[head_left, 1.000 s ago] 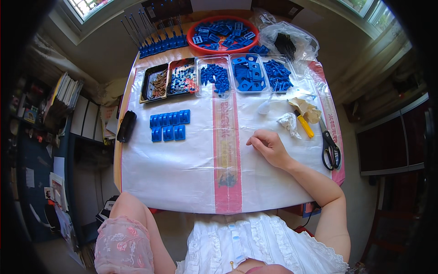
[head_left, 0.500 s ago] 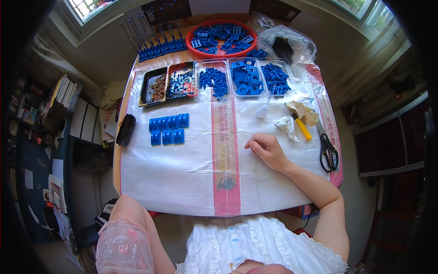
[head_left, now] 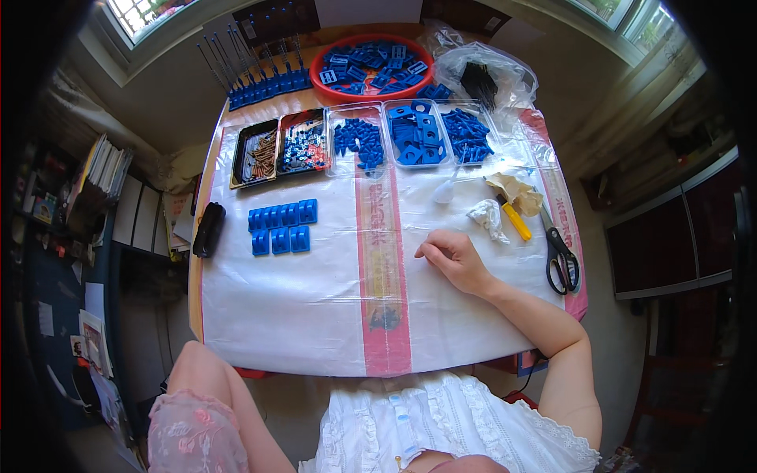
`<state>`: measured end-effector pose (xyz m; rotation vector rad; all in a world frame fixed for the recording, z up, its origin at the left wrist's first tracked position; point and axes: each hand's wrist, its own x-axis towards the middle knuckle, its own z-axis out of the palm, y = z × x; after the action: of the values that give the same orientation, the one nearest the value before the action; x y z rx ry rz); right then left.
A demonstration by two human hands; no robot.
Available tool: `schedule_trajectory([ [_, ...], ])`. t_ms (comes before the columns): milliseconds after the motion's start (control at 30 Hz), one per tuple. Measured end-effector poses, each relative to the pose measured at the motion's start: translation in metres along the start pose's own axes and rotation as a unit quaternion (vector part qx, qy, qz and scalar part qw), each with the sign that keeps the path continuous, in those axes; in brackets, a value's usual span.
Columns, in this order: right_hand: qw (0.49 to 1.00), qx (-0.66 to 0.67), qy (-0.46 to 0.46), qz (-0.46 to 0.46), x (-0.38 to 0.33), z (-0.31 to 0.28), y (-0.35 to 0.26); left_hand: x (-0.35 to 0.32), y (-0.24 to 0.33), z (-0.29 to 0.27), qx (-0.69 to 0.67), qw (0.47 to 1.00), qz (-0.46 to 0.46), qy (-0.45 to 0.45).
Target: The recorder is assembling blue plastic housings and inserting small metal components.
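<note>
My right hand [head_left: 456,262] rests on the white sheet [head_left: 307,315], just right of its pink printed stripe. Its fingers are loosely curled into a closed hand, and nothing shows in them. A clear white plastic spoon [head_left: 443,192] lies beyond it. Crumpled white tissue [head_left: 489,218] and a yellow-handled tool [head_left: 516,223] are beyond and to its right. Two rows of blue plastic pieces [head_left: 282,225] sit on the left half of the sheet, well away from the hand. My left hand does not show; a bent knee appears at the lower left.
Trays of screws [head_left: 264,150], small nuts [head_left: 303,142] and blue parts [head_left: 416,134] line the back. Behind them are a red basin [head_left: 317,77], a rack of upright rods [head_left: 268,88] and a plastic bag [head_left: 512,75]. Black scissors [head_left: 562,260] lie right, a black case [head_left: 209,230] left.
The whole view has shifted slightly, so the table's things appear a little further left. My right hand stays curled on the sheet, and the blue pieces keep their places.
</note>
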<state>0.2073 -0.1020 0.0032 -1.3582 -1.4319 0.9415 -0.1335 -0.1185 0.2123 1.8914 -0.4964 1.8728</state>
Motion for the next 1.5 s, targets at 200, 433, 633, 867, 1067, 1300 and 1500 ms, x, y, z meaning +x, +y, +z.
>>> schedule_trajectory([
  [200, 1.0, -0.009, -0.015, 0.014, -0.0002, -0.0019, -0.0036, -0.0008, -0.0009, 0.0001, -0.005, 1.0, 0.007, 0.003],
  [433, 1.0, -0.01, -0.01, 0.003, 0.001, -0.0007, -0.002, -0.0016, -0.0026, 0.002, -0.006, 1.0, 0.014, 0.003],
  [633, 1.0, -0.014, -0.001, -0.012, 0.0009, -0.0011, -0.0013, -0.0039, -0.0068, 0.0031, -0.013, 1.0, 0.02, 0.004],
  [867, 1.0, -0.009, 0.001, -0.005, 0.0, 0.0003, -0.0002, -0.0031, -0.01, 0.0016, -0.02, 0.999, 0.027, 0.008],
  [1067, 1.0, -0.01, 0.002, 0.002, 0.001, -0.001, -0.0012, -0.0033, -0.0096, 0.0003, -0.02, 0.999, 0.037, 0.012],
  [1300, 1.0, -0.012, 0.001, -0.004, 0.001, -0.0006, -0.0004, -0.0024, -0.008, 0.0008, -0.019, 0.998, 0.058, 0.013],
  [1500, 1.0, -0.012, -0.008, 0.004, 0.0013, -0.0011, -0.0009, -0.0013, -0.0039, 0.0014, -0.015, 0.997, 0.08, 0.016],
])
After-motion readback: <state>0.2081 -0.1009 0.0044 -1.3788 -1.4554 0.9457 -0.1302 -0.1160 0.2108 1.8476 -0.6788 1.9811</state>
